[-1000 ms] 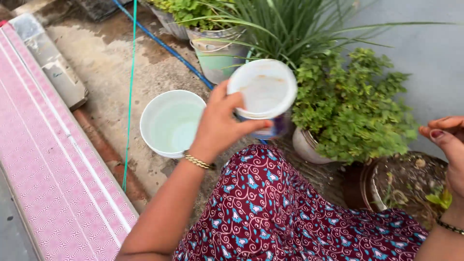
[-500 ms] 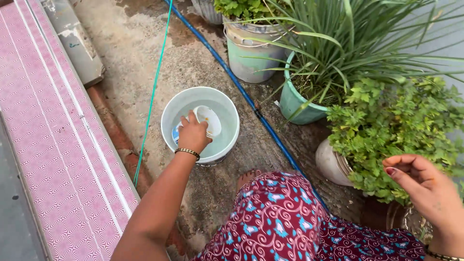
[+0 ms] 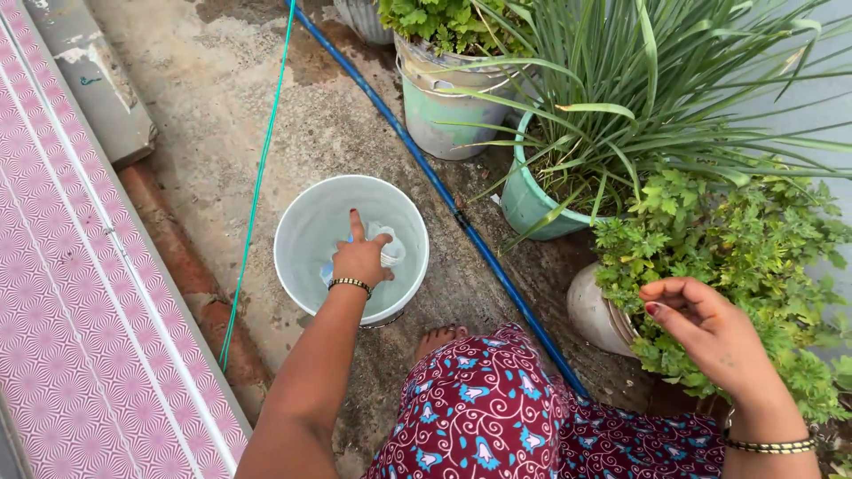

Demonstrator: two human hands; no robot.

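White cup [image 3: 386, 248] half-hidden under left hand [image 3: 359, 259] inside bucket [image 3: 302, 232].

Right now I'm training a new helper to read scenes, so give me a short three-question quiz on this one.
1. True or false: the left hand is inside the white bucket.
2. What does the left hand hold? A) small container B) blue hose C) green cord
3. Which plant is nearest the right hand?

Key: 1. True. 2. A, the small container. 3. The leafy plant in the round pot, not the grassy plant.
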